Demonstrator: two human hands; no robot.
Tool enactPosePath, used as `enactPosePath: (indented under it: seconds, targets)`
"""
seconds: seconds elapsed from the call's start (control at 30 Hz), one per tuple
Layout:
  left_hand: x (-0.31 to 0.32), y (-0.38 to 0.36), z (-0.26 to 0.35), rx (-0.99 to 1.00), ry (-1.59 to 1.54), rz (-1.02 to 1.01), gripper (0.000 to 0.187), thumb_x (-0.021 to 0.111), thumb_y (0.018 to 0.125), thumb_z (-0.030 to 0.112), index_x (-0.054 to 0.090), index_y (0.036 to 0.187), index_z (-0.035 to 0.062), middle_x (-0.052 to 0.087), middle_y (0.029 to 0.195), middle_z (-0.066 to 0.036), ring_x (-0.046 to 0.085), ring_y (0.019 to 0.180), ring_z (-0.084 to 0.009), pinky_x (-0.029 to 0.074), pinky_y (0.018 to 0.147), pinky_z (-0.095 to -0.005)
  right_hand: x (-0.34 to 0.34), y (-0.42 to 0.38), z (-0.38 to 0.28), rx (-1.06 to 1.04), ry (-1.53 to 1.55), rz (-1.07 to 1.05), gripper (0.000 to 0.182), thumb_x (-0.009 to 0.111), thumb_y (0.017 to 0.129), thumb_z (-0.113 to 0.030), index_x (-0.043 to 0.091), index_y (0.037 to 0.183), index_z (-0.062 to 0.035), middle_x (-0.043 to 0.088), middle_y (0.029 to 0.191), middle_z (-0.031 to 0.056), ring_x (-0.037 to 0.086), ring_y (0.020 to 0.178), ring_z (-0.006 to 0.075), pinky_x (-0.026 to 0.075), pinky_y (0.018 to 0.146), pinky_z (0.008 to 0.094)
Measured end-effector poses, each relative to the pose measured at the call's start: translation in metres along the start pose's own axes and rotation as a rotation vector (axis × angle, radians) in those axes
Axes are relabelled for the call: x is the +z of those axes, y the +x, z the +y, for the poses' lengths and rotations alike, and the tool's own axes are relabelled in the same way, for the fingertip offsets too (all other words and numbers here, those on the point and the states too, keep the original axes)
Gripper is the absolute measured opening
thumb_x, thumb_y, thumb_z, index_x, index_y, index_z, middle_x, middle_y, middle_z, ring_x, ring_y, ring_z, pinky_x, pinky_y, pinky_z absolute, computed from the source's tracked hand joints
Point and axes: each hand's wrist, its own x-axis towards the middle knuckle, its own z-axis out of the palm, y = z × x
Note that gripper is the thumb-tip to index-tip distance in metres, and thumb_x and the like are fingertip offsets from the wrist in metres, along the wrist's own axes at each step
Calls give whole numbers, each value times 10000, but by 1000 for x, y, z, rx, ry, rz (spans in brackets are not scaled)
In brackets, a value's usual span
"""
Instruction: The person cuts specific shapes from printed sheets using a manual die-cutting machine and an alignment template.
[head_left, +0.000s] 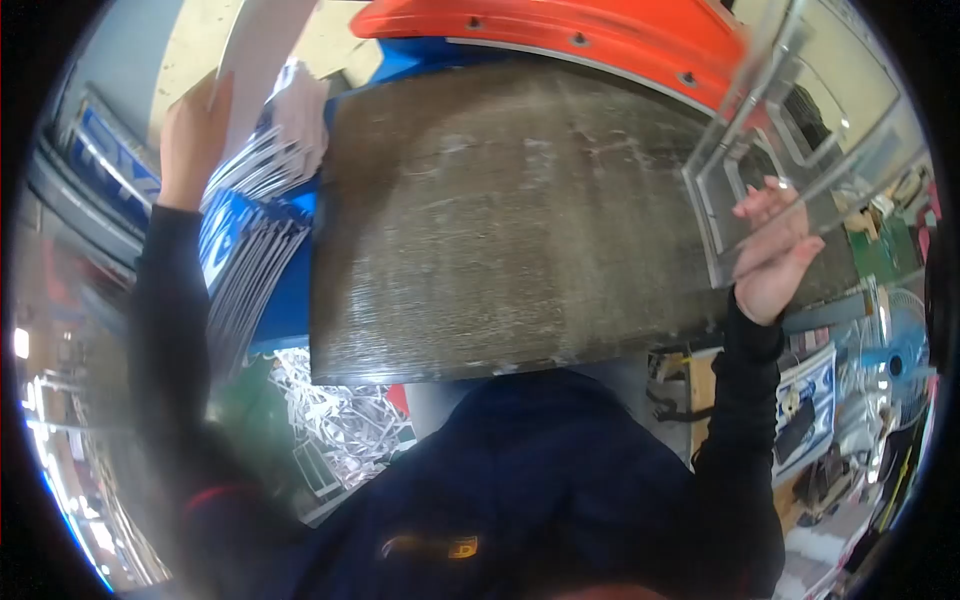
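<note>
At the upper left, my left hand (193,145) is closed on the edge of a white sheet (265,65) that stands up above the stacks. Just beside it lie stacked white sheets (298,125) and a fanned stack of blue-and-white printed sheets (255,255). My right hand (775,245) is at the right edge of the worn dark work board (500,220), palm turned up and fingers loosely spread. A blurred clear plastic frame (703,225) overlaps that hand in this view.
An orange-red curved guard (560,28) with bolts runs along the board's far edge. Blue surfaces show under the stacks at left. Below the board lies a heap of white paper scraps (345,415). A blue fan (895,362) stands at right, near shelves of assorted items.
</note>
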Motion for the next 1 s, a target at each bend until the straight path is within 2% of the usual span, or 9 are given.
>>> enactPosePath:
  seconds: [0.1, 0.17, 0.23, 0.3, 0.4, 0.63, 0.83, 0.9, 1.0]
  targets:
    - [2, -32, 102, 71, -71, -232, 232, 551, 968, 164, 674, 1143, 75, 670, 1073, -208, 646, 984, -401, 518, 787, -447, 3, -1, -2, -16, 85, -45, 901, 354, 960, -744, 524, 1263, 88, 567, 1009, 102, 541, 924, 212, 428, 853, 351]
    - [38, -71, 143, 341, -249, -119, 320, 555, 923, 80, 629, 1235, 83, 625, 1212, -189, 609, 1105, -394, 515, 862, -441, 5, -1, -5, -17, 98, -73, 897, 422, 948, -735, 528, 1263, 98, 576, 1000, 101, 543, 936, 201, 437, 850, 342]
    - [45, -107, 187, 479, -558, -287, 418, 561, 919, 62, 572, 1336, 80, 580, 1339, -194, 542, 1251, -408, 483, 986, -509, 7, -1, -4, -49, 109, -13, 898, 479, 934, -726, 536, 1257, 109, 596, 1018, 120, 553, 938, 196, 453, 838, 348]
    - [40, -131, 212, 509, -521, -632, 512, 532, 968, 54, 479, 1472, 126, 471, 1508, -184, 386, 1432, -408, 346, 1140, -561, 4, -1, -3, -35, 108, -87, 897, 506, 926, -720, 535, 1260, 112, 610, 1059, 153, 568, 927, 197, 470, 836, 359]
    - [31, -129, 219, 475, -717, -693, 480, 520, 989, 63, 503, 1461, 150, 427, 1553, -147, 347, 1461, -396, 284, 1149, -628, 4, -1, -3, -51, 76, -74, 899, 513, 922, -720, 556, 1235, 122, 624, 1081, 185, 593, 907, 204, 478, 842, 362]
    - [41, -127, 223, 603, -734, -643, 458, 515, 1016, 91, 512, 1464, 185, 442, 1553, -107, 329, 1474, -376, 255, 1170, -622, 4, -3, -1, -74, 41, -108, 847, 608, 902, -668, 591, 1204, 124, 637, 1172, 218, 621, 890, 200, 484, 849, 348]
    - [29, -130, 199, 633, -618, -621, 820, 639, 918, 513, 293, 1579, 173, 274, 1642, -122, 179, 1533, -363, 88, 1150, -725, 5, 13, -13, -43, -269, -283, 654, 756, 859, -464, 641, 1161, 105, 665, 1061, 121, 586, 930, 168, 454, 866, 315]
    - [23, -126, 173, 414, -529, -613, 813, 615, 925, 542, 309, 1575, 161, 291, 1635, -130, 156, 1538, -367, 78, 1158, -713, 15, 21, -24, -49, -324, -330, 584, 800, 804, -382, 664, 1152, 67, 659, 956, 101, 575, 914, 187, 437, 857, 321]
    - [11, -128, 133, 221, -285, -769, 830, 687, 885, 525, 356, 1556, 167, 297, 1634, -129, 123, 1546, -364, 47, 1165, -701, 35, 35, -42, -364, -773, -580, 559, 878, 691, -392, 710, 1079, -26, 643, 912, 84, 561, 831, 227, 382, 842, 352]
